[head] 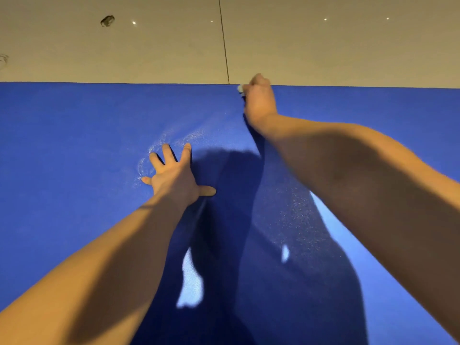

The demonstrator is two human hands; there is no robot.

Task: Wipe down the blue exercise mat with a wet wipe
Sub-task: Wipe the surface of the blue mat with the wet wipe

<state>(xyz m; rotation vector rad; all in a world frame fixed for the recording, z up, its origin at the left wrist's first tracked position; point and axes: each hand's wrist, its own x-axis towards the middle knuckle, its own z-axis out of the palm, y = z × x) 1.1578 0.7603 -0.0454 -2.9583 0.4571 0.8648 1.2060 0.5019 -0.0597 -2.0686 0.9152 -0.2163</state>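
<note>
At the far edge of the blue exercise mat (74,145), the right grip (258,100) clamps a crumpled white wet wipe (240,89) — the left grip (174,175) lies splayed flat, fingers apart.

left hand (174,174) splayed flat, right hand (258,100) curled

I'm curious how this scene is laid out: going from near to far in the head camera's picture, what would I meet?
Blue mat → left hand pressed flat on it → right hand gripping the wet wipe at the mat's far edge → beige floor → dark mark on it.
</note>
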